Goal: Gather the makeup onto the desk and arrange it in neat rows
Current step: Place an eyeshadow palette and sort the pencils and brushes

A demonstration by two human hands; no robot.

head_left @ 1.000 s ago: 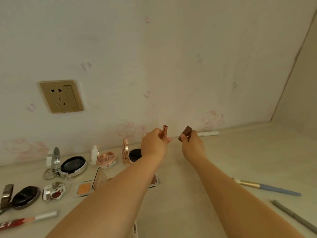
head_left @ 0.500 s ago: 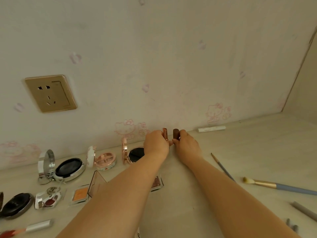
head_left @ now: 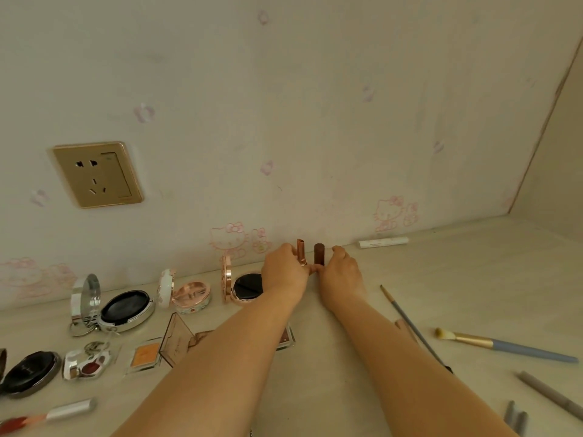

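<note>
Step in hand: standing the two parts of an opened lipstick upright at the back of the desk [head_left: 347, 357], beside the row of open compacts along the wall.
Left hand: the left hand [head_left: 285, 274] pinches the rose-gold lipstick tube [head_left: 301, 251], fingers curled round its lower part, holding it upright just by the wall.
Right hand: the right hand [head_left: 340, 275] has its fingers curled about the base of the brown lipstick cap [head_left: 319, 253], which stands upright just beside the tube, not touching it.
Row so far: a rose-gold compact [head_left: 243, 283] stands open just left of the left hand; a pink floral compact [head_left: 186, 293] and a silver cushion compact [head_left: 120, 305] follow leftward.
Still loose: a white pencil [head_left: 383, 242] lies by the wall to the right; a gold-and-blue brush [head_left: 504, 344] and a thin brush [head_left: 407, 316] lie askew on the right.
Next move: probably let go of both pieces gently so neither topples, then fetch the loose brushes and pencils.
Changed: a second ago both pieces were held raised and the cap tilted; now they are lowered to the desk, upright and closer together.
</note>
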